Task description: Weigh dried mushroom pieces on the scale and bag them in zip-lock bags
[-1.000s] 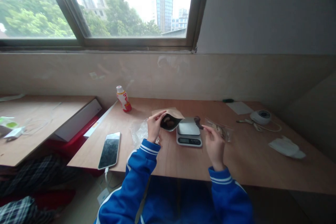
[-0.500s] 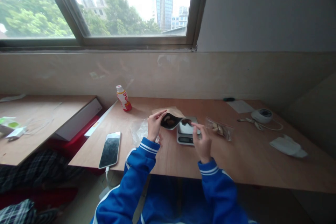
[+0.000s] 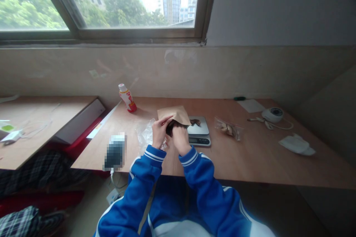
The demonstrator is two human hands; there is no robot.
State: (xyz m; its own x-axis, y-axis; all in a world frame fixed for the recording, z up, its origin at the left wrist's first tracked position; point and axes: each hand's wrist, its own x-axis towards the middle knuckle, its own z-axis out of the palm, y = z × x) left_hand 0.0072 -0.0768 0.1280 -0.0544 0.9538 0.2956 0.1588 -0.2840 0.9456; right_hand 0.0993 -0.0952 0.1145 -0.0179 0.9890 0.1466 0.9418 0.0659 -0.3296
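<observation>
My left hand (image 3: 159, 130) grips the edge of a brown paper pouch (image 3: 178, 114), whose dark mouth faces me. The fingers of my right hand (image 3: 180, 137) reach into that mouth and are hidden there. Just right of the pouch lies a white kitchen scale (image 3: 202, 127) with a dark display. A dark brown dried piece (image 3: 195, 122) rests on its plate, partly covered by the pouch. Beside my left wrist is a crumpled clear plastic bag (image 3: 144, 135).
Right of the scale lies a clear zip bag (image 3: 228, 129) of pale pieces. Farther right are a white camera-like device (image 3: 272, 115) with its cable and a white cloth-like item (image 3: 297, 144). A red-and-white bottle (image 3: 128, 98) and a phone on a charging cable (image 3: 112, 177) are to the left.
My right hand has moved left from above the scale into the pouch. The pouch has tilted, showing more of its brown side. A dark piece now lies on the scale.
</observation>
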